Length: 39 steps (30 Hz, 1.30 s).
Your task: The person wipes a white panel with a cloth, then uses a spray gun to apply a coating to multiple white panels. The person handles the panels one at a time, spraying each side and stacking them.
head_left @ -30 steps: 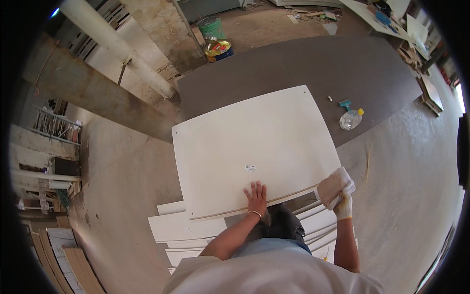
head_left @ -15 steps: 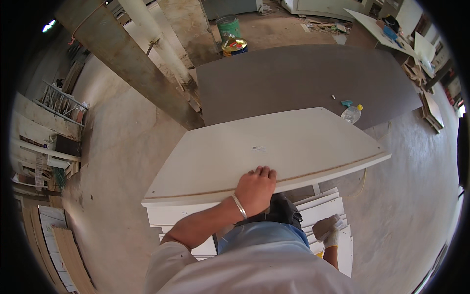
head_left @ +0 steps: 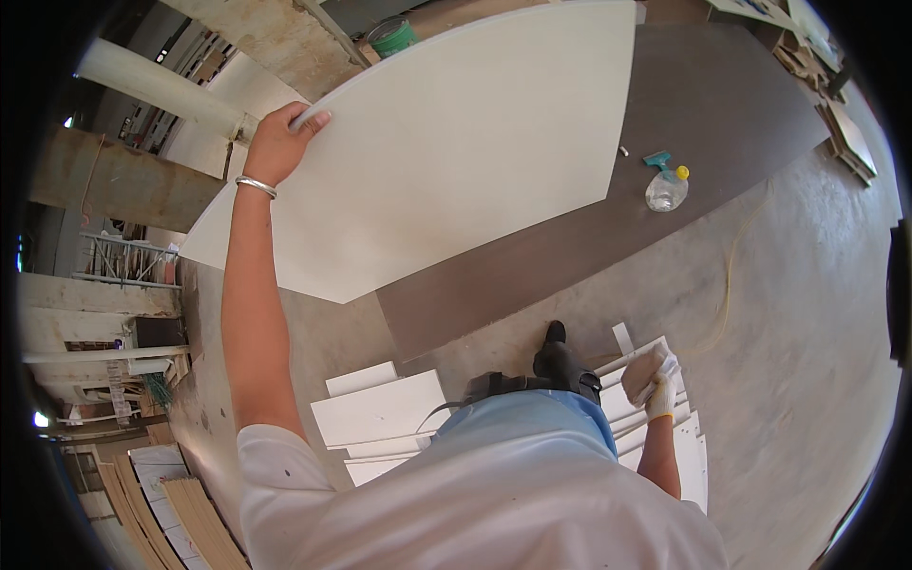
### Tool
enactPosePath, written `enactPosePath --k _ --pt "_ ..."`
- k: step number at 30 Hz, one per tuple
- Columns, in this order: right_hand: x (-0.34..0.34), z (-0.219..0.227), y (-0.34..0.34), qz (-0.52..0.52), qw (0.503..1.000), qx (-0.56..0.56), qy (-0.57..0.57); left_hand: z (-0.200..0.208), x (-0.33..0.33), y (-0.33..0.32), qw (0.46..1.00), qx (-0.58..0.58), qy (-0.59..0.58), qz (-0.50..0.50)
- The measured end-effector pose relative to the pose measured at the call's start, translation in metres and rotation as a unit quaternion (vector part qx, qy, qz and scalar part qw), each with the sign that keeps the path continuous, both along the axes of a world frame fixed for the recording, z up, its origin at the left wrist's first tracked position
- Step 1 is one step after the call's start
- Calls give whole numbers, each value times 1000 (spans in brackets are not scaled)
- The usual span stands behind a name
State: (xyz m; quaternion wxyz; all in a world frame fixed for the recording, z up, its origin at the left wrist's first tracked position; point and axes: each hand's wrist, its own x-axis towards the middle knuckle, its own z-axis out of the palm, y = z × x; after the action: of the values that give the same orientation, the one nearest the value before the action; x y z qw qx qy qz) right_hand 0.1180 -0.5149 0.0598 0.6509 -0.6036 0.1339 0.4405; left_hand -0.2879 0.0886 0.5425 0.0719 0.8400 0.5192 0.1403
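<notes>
A large white panel with angled corners is raised at a tilt over the brown table board, its plain face showing. My left hand, bare with a silver bangle at the wrist, grips the panel's far left edge, thumb on the near face and fingers behind it. Down at my right side, my right hand wears a white glove and is closed on a grey-brown cloth-like pad; its exact kind is unclear. Below both sides of my waist lie stacked white boards.
On the brown board stand a clear bottle with a yellow cap and a teal scraper-like tool. Beyond the panel is a green bucket. A rusty post is at left. A yellowish hose crosses the floor.
My left hand has gone from resting on the panel's near part to gripping its far left edge. The panel has swung up and away, its labelled face no longer visible. The right hand still holds the pad.
</notes>
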Motion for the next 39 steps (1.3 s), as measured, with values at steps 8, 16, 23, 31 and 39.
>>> enactPosePath --k 8,16,23,31,39 --pt "37 29 18 -8 997 -54 -57 -72 10 165 962 163 137 168" --pt "-18 32 3 -128 987 -92 24 -183 7 208 973 77 122 178" --pt "-14 57 79 -29 990 -134 18 -293 -2 198 977 -53 113 172" --pt "-6 61 192 20 996 -85 24 -374 -14 210 962 -170 116 179" --pt "-54 15 209 7 984 5 180 -422 16 183 965 -193 122 130"
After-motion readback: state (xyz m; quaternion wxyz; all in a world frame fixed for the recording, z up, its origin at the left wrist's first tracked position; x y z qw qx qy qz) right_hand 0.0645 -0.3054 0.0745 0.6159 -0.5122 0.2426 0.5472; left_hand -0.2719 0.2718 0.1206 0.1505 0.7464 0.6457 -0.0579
